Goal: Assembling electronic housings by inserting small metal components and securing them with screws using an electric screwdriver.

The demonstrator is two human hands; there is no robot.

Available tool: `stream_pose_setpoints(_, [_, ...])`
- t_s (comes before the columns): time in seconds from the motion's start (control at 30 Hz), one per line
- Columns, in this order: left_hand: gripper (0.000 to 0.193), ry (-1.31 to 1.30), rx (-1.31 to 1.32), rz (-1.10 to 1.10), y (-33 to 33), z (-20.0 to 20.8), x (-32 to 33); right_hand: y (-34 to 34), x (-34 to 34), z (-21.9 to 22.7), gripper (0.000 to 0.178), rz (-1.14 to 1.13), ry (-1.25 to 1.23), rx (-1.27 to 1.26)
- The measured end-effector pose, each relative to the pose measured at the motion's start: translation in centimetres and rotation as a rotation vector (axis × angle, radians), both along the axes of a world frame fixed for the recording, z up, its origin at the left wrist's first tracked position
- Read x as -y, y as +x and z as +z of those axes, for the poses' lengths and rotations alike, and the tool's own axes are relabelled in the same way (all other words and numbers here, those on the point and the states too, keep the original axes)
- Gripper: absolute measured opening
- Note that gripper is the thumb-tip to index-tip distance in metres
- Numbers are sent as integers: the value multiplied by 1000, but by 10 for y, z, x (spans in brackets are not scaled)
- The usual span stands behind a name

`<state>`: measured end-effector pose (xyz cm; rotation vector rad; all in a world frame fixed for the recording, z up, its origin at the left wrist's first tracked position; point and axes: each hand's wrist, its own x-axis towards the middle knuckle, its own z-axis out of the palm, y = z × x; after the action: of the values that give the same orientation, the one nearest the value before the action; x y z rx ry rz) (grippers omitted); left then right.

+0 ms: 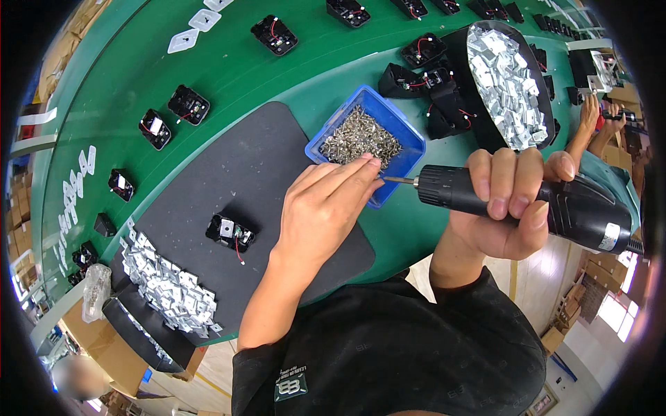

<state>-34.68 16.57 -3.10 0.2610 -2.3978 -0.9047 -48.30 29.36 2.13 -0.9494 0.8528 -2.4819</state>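
Observation:
My right hand [510, 201] is wrapped round a black electric screwdriver [590, 208], held level with its bit [401, 179] pointing left. The bit's tip meets the fingertips of my left hand [329, 204], which are pinched together over the near edge of a blue bin [414, 139]. Whatever those fingers hold is too small or hidden to make out. Inside the bin lies a heap of small metal screws [357, 135]. On the dark grey mat [277, 139], left of my left forearm, sits a black housing [230, 232] with a metal plate and a red wire.
A black container of metal plates [506, 83] stands right of the bin, beside several black housings [444, 104]. More plates [166, 284] lie loose at the mat's left edge. Further housings [274, 35] line the green surface [229, 69]. At far right, another person's hands [590, 114] are working.

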Motion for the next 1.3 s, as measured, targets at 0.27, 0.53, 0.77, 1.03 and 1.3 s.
stream_pose_setpoints(0.27, [31, 18, -11, -13, 0, 2, -2, 6, 5, -3, 50, -30, 68, 21])
stream_pose_setpoints(0.53, [26, 69, 24, 9, 0, 9, -6, 11, 5, 0, 51, -64, 113, 20])
stream_pose_setpoints(0.77, [24, -2, 55, 2, -3, 10, -6, 9, 6, -1, 53, -41, 133, -30])
stream_pose_setpoints(1.03, [22, -22, -49, -41, -9, -4, -4, 5, 8, -5, 52, -75, 146, -11])
stream_pose_setpoints(1.3, [21, 134, 74, -62, -19, -1, -2, 2, 10, -6, 51, -80, 148, -4])
